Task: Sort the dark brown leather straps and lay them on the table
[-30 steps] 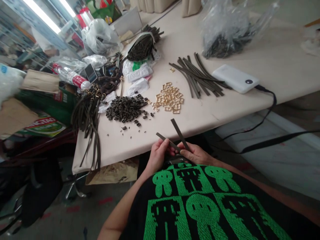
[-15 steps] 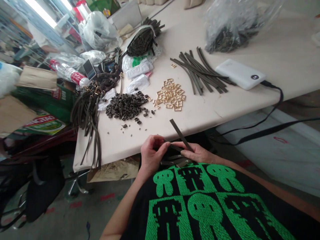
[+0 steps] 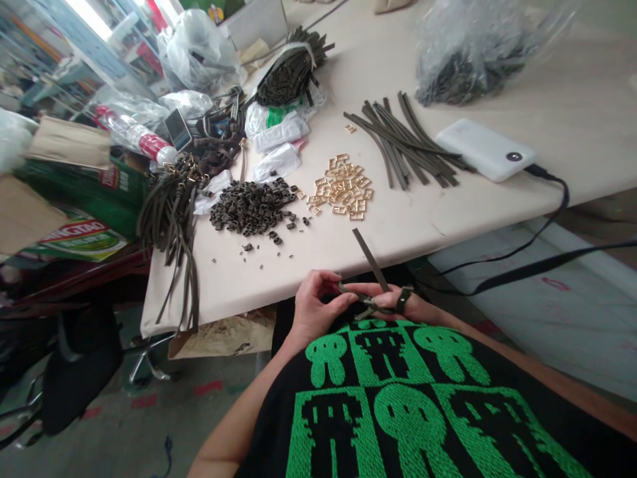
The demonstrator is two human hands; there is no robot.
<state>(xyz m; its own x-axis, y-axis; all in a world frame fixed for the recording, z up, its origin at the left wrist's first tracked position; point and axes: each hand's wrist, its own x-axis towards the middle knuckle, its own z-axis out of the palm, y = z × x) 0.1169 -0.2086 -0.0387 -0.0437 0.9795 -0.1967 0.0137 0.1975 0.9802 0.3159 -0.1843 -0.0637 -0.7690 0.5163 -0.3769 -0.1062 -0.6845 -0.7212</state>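
Observation:
My left hand [image 3: 314, 304] and my right hand [image 3: 398, 304] meet close to my chest, just below the table's near edge [image 3: 259, 292]. Both are closed on a thin dark brown leather strap [image 3: 369, 257], one end of which sticks up over the table edge. A small dark loop sits around a finger of my right hand. On the table ahead lie a heap of small dark loops [image 3: 251, 207], a pile of gold buckles [image 3: 342, 187] and a fan of loose dark straps [image 3: 398, 138].
A white power bank [image 3: 485, 149] with a black cable [image 3: 542, 232] lies at the right. A bundle of finished straps [image 3: 174, 219] hangs over the table's left edge. Plastic bags [image 3: 468, 53], a bottle [image 3: 137, 136], a phone [image 3: 178, 129] and green boxes [image 3: 84, 199] crowd the back and left.
The strap's second free end has been folded down into my hands, so only one end now stands up. My hands have closed in together and the view has tilted slightly.

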